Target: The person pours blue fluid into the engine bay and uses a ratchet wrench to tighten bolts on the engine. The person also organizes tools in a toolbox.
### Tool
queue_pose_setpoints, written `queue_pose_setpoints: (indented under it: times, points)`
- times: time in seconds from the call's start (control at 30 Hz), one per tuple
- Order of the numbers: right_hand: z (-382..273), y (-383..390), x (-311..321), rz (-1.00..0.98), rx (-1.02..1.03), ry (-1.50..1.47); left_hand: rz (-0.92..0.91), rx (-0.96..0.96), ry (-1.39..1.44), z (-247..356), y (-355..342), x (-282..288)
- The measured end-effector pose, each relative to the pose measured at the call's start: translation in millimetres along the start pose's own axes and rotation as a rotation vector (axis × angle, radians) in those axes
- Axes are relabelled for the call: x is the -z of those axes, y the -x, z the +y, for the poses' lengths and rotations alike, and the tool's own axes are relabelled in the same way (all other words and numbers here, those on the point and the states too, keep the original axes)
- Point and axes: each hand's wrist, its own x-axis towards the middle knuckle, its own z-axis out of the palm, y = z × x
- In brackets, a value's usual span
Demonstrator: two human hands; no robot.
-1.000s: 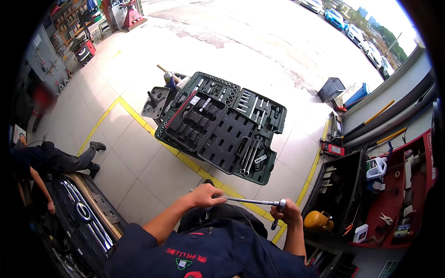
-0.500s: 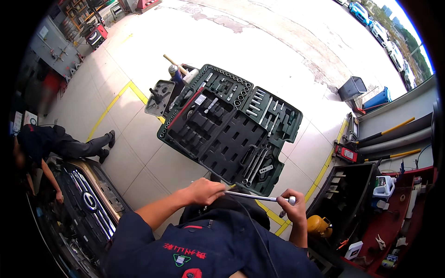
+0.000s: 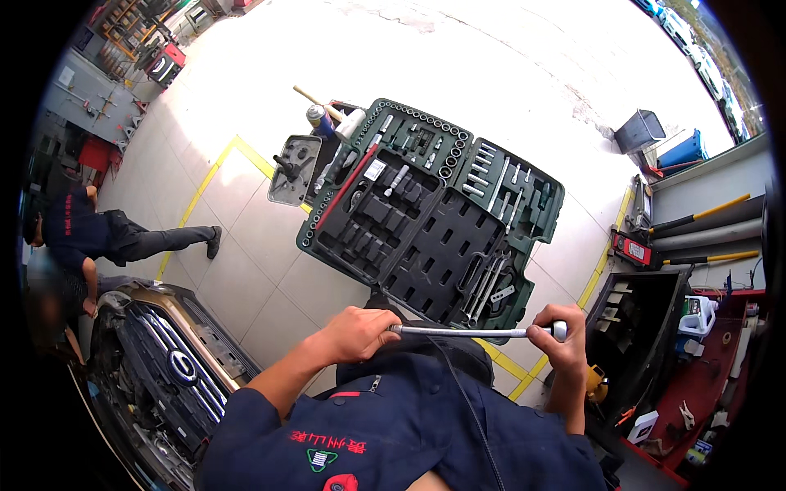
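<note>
Left grip (image 3: 359,335) and right grip (image 3: 563,347) hold a wrench (image 3: 463,332) (seemingly a ratchet) near an open toolbox (image 3: 416,277).

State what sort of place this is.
Most likely a car repair workshop: a black-and-chrome car grille at left, an open dark green and black plastic tool case, and a long silver metal wrench held between left hand and right hand.

Wrench (image 3: 463,333) looks smooth shiny mtl, tool case (image 3: 434,260) matt plstc, shirt (image 3: 401,421) matt cloth
</note>
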Motion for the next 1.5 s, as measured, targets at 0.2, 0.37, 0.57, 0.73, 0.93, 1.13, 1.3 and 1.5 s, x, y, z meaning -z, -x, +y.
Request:
queue_pose_setpoints:
  times: [0.2, 0.37, 0.57, 0.73, 0.93, 1.13, 1.3, 1.5]
  points:
    - [-6.8, -12.3, -50.9, 0.164, -0.145, -0.027, -0.097, -0.079, -0.042, -38.5, -2.4, 51.2]
    - [-18.6, -22.4, -85.7, 0.266, -0.186, -0.037, -0.138, -0.143, -0.047, -68.8, -3.2, 83.8]
    - [-25.0, -18.2, -110.3, 0.378, -0.222, -0.056, -0.178, -0.203, -0.054, -100.4, -7.6, 107.8]
    - [-21.3, -9.6, -123.6, 0.452, -0.256, -0.213, -0.269, -0.102, 0.046, -113.9, -9.0, 116.5]
    - [-1.0, -2.8, -125.9, 0.608, -0.315, -0.356, -0.175, 0.381, 0.199, -202.8, -34.0, 78.5]
    - [31.4, -13.5, -152.3, 0.654, -0.431, -0.249, 0.117, 0.385, 0.131, -229.3, -47.4, 60.1]
    - [43.8, -17.6, -161.5, 0.613, -0.431, -0.351, 0.122, 0.344, 0.002, -225.7, -68.5, 55.3]
    - [42.4, -21.7, -162.2, 0.583, -0.378, -0.405, 0.188, 0.297, -0.232, -214.8, -81.5, 47.6]
